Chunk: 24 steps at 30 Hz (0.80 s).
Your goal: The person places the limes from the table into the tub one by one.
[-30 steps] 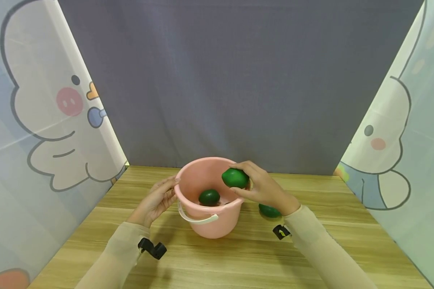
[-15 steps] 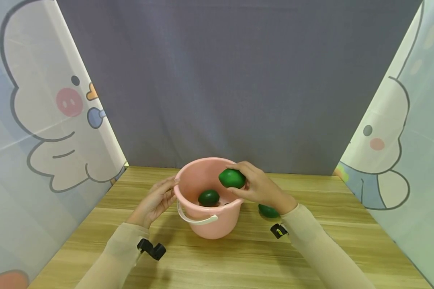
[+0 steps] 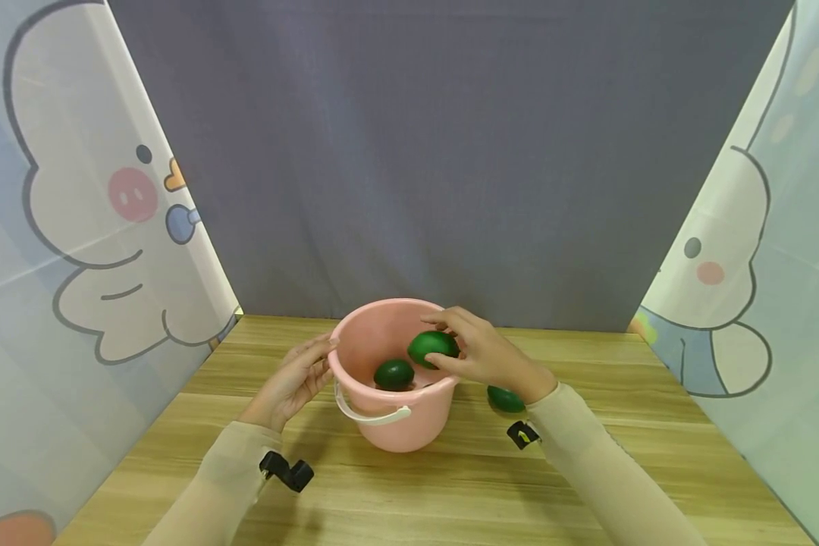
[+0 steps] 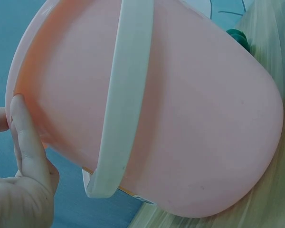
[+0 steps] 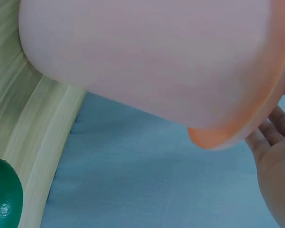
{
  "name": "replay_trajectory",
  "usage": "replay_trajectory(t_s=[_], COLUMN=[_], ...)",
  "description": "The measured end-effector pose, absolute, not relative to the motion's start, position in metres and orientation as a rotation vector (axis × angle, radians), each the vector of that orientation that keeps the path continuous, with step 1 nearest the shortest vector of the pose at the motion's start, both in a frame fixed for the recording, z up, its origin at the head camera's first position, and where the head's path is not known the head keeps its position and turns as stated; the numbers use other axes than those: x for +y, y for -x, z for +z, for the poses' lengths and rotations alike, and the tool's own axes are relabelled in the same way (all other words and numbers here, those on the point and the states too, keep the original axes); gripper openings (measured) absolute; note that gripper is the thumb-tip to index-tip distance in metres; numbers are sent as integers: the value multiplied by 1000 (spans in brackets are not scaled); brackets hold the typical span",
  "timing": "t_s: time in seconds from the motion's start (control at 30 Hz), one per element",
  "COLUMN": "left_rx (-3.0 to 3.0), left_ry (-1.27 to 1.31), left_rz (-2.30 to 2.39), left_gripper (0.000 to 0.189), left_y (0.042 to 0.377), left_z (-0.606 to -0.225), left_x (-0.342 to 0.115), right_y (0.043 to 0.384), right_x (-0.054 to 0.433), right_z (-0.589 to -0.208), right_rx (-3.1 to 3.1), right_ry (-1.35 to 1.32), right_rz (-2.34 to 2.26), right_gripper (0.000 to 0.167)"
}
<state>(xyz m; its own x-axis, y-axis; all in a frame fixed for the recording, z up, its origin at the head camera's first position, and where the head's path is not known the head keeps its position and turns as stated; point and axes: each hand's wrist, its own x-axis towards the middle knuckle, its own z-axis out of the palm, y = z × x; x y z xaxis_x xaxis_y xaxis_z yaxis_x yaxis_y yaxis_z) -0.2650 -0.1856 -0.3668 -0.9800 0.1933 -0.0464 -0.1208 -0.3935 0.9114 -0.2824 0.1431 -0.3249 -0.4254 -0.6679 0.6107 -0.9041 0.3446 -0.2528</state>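
Hovering green fruit (image 3: 431, 348): within the mouth of the pink bucket (image 3: 409, 431), toward its right side, above the bottom.
Right hand (image 3: 491, 356): fingers spread wide about that fruit, thumb in front; whether they bear its weight, I cannot tell. Reaching across the rim presumably keeps the fruit inside the edge.
Left hand (image 3: 293, 390): straight fingers touch the opposite rim, probably steadying the bucket.
Handle (image 3: 375, 418): hangs down in front, leaving the mouth unobstructed.
Second fruit (image 3: 393, 374): lies low inside the bucket, where its walls contain it.
Third fruit (image 3: 505, 399): rests on the bench (image 3: 382, 508), right of the bucket.
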Motion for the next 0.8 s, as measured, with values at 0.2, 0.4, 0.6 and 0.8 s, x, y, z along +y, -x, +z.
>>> replay_trajectory(t_s=[0.2, 0.4, 0.6, 0.8], left_rx=[1609, 1616, 1614, 1617], left_ry=[-105, -124, -126, -119], left_rz=[2467, 2457, 2457, 2458], left_gripper=[46, 52, 51, 48], left_y=[266, 265, 265, 266], left_z=[-367, -367, -366, -367], left_x=[-186, -186, -186, -185], right_y=[287, 287, 284, 284], right_x=[144, 149, 154, 160], right_z=[-325, -326, -327, -328], right_rx=[-2118, -2127, -2160, -2094], right_ry=[-1399, -1399, -1374, -1366], right_rz=[750, 757, 772, 769], right_gripper=[48, 42, 36, 32])
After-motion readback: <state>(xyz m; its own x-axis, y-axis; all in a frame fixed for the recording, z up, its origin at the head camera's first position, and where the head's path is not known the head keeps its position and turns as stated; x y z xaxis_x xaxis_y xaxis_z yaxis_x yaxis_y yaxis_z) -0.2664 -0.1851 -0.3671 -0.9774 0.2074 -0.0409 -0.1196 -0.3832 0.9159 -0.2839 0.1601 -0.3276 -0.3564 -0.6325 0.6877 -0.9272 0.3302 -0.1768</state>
